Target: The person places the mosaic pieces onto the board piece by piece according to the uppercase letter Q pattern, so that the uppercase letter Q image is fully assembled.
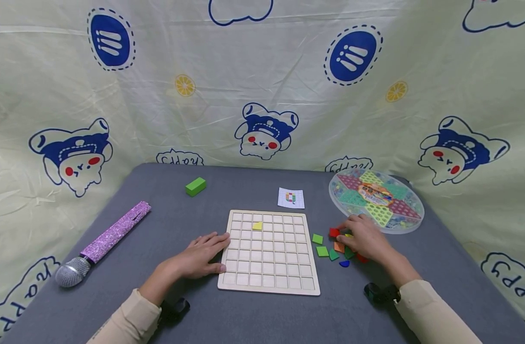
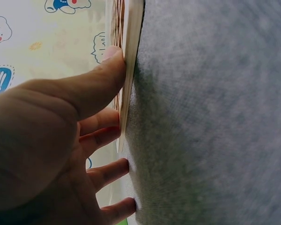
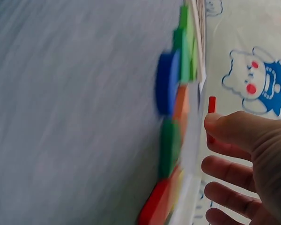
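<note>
A pale wooden grid board (image 1: pixel 268 253) lies on the table, with one yellow tile (image 1: pixel 257 226) in its upper rows. At the board's left edge rests my left hand (image 1: pixel 202 255), fingers spread; the left wrist view has its thumb (image 2: pixel 105 75) against the rim. My right hand (image 1: pixel 366 236) pinches a red tile (image 3: pixel 212 105) between thumb and forefinger, raised above a loose group of pieces. In that group are green tiles (image 1: pixel 322 251), an orange tile (image 1: pixel 339 247) and a blue rounded piece (image 1: pixel 344 263). The hand partly hides some of them.
Behind the board lies a small printed card (image 1: pixel 290 198) with a coloured pattern. A round patterned container (image 1: pixel 400 191) is at the back right. Towards the left are a green block (image 1: pixel 195 187) and a glittery purple microphone (image 1: pixel 114 234). A printed curtain (image 1: pixel 262 71) hangs behind the table.
</note>
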